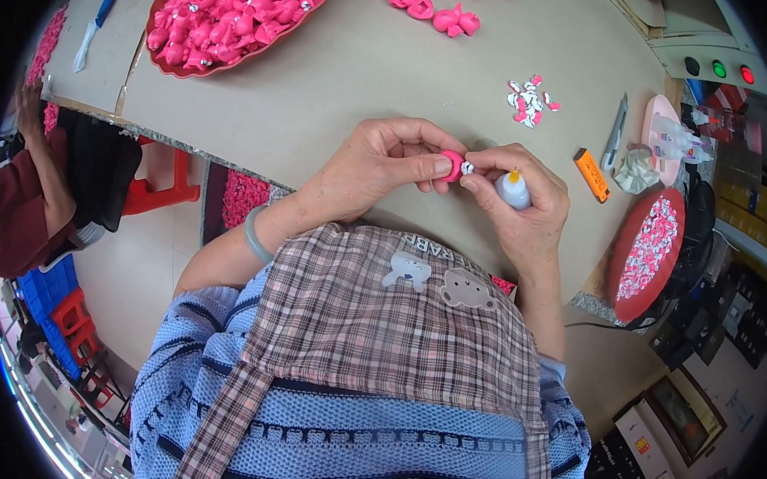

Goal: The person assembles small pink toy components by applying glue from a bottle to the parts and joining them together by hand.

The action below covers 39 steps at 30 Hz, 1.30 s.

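Note:
Over the near part of the table, my left hand [377, 165] is closed on a small round pink plastic part [451, 166], held between thumb and fingers. My right hand [537, 215] meets it from the right, and its thumb and forefinger pinch a tiny white-and-dark piece [467, 168] against the pink part's edge. Tucked in the same hand is a small pale squeeze bottle [513, 192], its yellow tip pointing up. Whether the tiny piece is fixed to the pink part I cannot tell. Beyond my right hand lies a loose cluster of small pink-and-white pieces [530, 100].
A red tray [203, 73] heaped with pink parts stands far left; more pink parts [456, 20] lie at the back. On the right are an orange box cutter [591, 175], a grey knife [615, 132], crumpled tissue [637, 171] and a red dish [617, 282] of small pieces. A co-worker's arm [51, 157] shows left.

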Each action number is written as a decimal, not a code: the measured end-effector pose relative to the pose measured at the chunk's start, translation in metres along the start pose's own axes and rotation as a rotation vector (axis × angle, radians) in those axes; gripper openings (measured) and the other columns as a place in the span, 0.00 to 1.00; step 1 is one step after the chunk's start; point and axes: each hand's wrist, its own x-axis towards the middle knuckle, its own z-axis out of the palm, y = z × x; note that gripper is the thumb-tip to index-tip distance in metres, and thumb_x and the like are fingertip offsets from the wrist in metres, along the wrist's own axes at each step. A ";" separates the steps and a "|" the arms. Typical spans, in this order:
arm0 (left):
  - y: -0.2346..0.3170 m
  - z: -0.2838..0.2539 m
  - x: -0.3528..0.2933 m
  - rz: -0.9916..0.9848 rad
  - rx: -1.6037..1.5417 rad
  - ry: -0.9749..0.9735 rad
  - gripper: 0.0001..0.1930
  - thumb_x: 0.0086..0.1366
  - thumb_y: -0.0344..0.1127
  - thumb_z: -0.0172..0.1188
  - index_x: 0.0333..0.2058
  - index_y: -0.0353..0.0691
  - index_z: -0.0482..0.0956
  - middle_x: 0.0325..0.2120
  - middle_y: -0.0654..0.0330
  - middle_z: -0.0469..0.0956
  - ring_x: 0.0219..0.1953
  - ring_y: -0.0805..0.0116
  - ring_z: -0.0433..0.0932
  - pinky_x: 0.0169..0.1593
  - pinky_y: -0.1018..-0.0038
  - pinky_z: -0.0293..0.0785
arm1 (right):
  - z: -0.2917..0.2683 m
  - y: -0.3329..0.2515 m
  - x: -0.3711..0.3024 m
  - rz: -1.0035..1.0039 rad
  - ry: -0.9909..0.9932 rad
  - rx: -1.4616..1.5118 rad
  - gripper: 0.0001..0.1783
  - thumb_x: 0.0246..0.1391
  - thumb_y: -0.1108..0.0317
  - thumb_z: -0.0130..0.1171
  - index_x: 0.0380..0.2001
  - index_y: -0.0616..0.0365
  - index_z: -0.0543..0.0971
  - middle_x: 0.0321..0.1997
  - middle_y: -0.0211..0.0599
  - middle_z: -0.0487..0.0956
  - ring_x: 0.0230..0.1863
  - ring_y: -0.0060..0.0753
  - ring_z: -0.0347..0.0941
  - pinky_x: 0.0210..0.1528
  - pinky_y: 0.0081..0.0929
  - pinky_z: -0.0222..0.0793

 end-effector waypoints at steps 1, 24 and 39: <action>0.000 0.000 0.000 0.000 0.011 -0.007 0.11 0.63 0.28 0.58 0.43 0.31 0.76 0.32 0.58 0.79 0.32 0.76 0.76 0.38 0.79 0.75 | 0.000 0.001 0.000 0.000 -0.002 0.001 0.12 0.41 0.77 0.68 0.33 0.60 0.79 0.30 0.35 0.80 0.31 0.27 0.78 0.31 0.21 0.71; 0.009 0.004 0.000 0.042 0.125 0.073 0.10 0.63 0.28 0.57 0.42 0.31 0.77 0.30 0.59 0.80 0.31 0.77 0.78 0.38 0.81 0.76 | 0.018 0.016 -0.007 -0.263 0.146 -0.194 0.15 0.37 0.81 0.67 0.33 0.61 0.80 0.27 0.37 0.79 0.26 0.30 0.77 0.25 0.21 0.71; -0.002 0.004 0.002 0.124 0.328 0.120 0.09 0.62 0.27 0.59 0.40 0.29 0.78 0.32 0.57 0.81 0.32 0.76 0.79 0.38 0.81 0.78 | 0.020 0.030 -0.012 -0.452 0.148 -0.457 0.11 0.39 0.78 0.67 0.30 0.63 0.78 0.26 0.38 0.78 0.24 0.33 0.76 0.22 0.23 0.71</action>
